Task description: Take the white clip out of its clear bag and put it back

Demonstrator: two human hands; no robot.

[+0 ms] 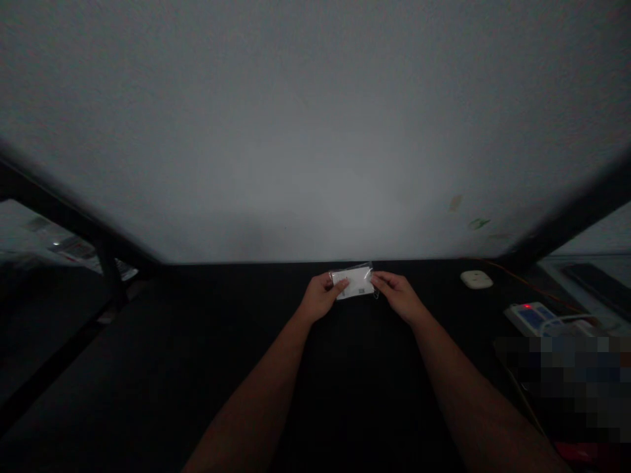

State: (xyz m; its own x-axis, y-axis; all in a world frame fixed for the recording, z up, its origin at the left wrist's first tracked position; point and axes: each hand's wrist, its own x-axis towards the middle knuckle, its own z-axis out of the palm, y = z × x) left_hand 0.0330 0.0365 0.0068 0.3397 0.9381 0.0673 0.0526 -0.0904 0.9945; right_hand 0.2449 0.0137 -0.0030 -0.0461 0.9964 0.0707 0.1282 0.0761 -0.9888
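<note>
Between my two hands is a small white packet in a clear plastic sleeve [355, 281], with a small dark printed square near its lower right. My left hand [321, 297] pinches its left end, thumb across the front. At the right edge, the thumb and fingers of my right hand [397, 294] are closed on the clear plastic. The packet is held above the dark tabletop [236, 355], near the wall. What the fingers do behind the packet is hidden.
A pale wall [305, 144] rises behind the table. To the right lie a white rounded case [476, 280] and a power strip [535, 318] with a red light and cables. Dark frame posts [111, 272] stand at both sides. Part of the lower right is pixelated.
</note>
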